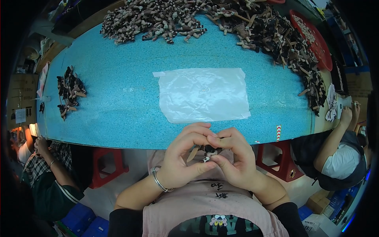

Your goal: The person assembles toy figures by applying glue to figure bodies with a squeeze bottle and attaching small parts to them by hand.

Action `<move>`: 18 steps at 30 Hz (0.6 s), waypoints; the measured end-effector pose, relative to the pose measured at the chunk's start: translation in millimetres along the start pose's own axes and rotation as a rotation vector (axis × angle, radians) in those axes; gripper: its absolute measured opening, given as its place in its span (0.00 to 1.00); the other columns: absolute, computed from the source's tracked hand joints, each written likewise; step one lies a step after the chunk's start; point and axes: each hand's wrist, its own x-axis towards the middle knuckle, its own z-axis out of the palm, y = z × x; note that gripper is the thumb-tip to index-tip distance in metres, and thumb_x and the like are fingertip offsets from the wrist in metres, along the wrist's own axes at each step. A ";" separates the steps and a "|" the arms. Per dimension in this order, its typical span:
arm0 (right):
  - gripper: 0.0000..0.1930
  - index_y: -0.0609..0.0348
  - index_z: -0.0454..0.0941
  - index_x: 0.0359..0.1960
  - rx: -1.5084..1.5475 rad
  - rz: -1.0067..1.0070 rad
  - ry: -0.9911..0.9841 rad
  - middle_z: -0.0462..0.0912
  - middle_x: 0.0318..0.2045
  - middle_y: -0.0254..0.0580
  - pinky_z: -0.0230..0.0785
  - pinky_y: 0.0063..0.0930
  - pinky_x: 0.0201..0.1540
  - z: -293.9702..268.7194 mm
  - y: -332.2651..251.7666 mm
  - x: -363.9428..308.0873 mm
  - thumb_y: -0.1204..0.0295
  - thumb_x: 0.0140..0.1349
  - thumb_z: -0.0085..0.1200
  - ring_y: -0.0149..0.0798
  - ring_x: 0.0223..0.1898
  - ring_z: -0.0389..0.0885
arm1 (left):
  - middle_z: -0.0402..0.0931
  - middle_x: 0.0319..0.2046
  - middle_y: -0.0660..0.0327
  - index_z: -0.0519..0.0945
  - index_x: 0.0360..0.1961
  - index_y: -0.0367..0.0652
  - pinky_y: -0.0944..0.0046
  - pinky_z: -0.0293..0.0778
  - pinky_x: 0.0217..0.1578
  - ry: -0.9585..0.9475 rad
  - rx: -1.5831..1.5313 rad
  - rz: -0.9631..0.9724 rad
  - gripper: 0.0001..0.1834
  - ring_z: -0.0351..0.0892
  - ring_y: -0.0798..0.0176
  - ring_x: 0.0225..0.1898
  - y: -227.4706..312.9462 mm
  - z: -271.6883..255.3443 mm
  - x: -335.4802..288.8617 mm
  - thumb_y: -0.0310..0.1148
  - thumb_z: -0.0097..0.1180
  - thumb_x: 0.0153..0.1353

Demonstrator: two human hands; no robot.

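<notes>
Just off the near edge of the blue table, both my hands come together around one small figurine [209,151], dark on top with pale limbs and a flat brown piece sticking out to its left. My left hand [190,152], with a metal bangle at the wrist, curls its fingers and thumb round the figurine's left side. My right hand [235,158] pinches it from the right with thumb and fingers. Fingers hide part of the figurine. Beyond my hands a clear plastic sheet [203,98] lies flat on the blue table [118,91].
A big heap of pale and dark figurines [158,19] lines the far side. Darker figurines [284,43] run down the right, beside a red tray [321,47] of small pale parts. A small cluster [71,91] lies left. Red stools [108,168] and co-workers flank me.
</notes>
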 end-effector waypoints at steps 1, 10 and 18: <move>0.20 0.64 0.75 0.49 -0.002 0.003 0.004 0.76 0.39 0.47 0.70 0.28 0.41 -0.3 0.3 -0.3 0.83 0.52 0.57 0.41 0.39 0.76 | 0.74 0.47 0.57 0.76 0.41 0.41 0.53 0.62 0.58 0.005 -0.006 -0.007 0.20 0.66 0.50 0.58 -0.1 1.0 0.0 0.32 0.69 0.48; 0.20 0.63 0.73 0.52 0.048 0.033 -0.057 0.75 0.44 0.48 0.68 0.31 0.48 0.2 6.5 8.8 0.81 0.55 0.55 0.41 0.46 0.74 | 0.74 0.46 0.59 0.78 0.39 0.42 0.52 0.63 0.57 0.046 0.129 0.011 0.19 0.66 0.49 0.57 5.5 -6.9 5.5 0.33 0.69 0.47; 0.14 0.67 0.71 0.46 0.154 0.155 0.156 0.76 0.36 0.43 0.68 0.25 0.42 3.6 34.5 -6.0 0.83 0.57 0.51 0.34 0.36 0.75 | 0.74 0.44 0.59 0.78 0.38 0.44 0.54 0.64 0.55 0.306 0.434 0.110 0.18 0.67 0.49 0.56 15.5 -48.8 0.0 0.30 0.68 0.44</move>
